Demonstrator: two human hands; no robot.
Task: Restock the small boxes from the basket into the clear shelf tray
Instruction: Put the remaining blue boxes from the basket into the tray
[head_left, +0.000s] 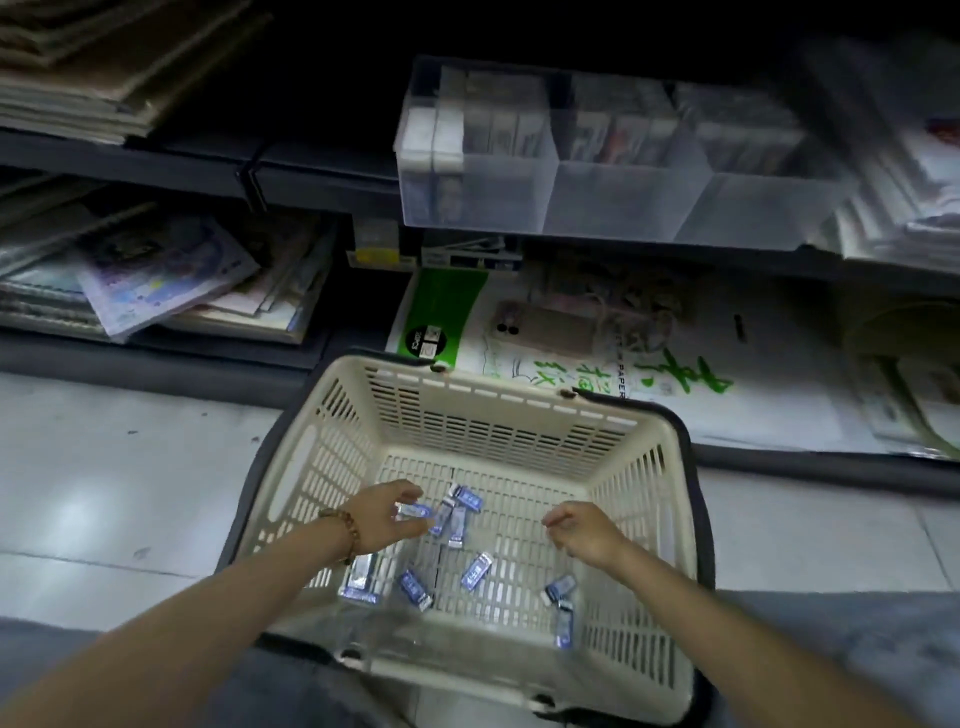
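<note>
Head view: cream basket (519, 410) is set on the floor below the clear shelf tray (613, 202), keeping stock within reach. Small blue boxes (476, 570) are scattered across its bottom. One box is pinched in the left hand (384, 514); right hand (582, 530) hovers loosely curled, empty.

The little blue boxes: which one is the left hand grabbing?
The one at the top-left of the pile, pinched by the left hand. The others lie loose.
</note>
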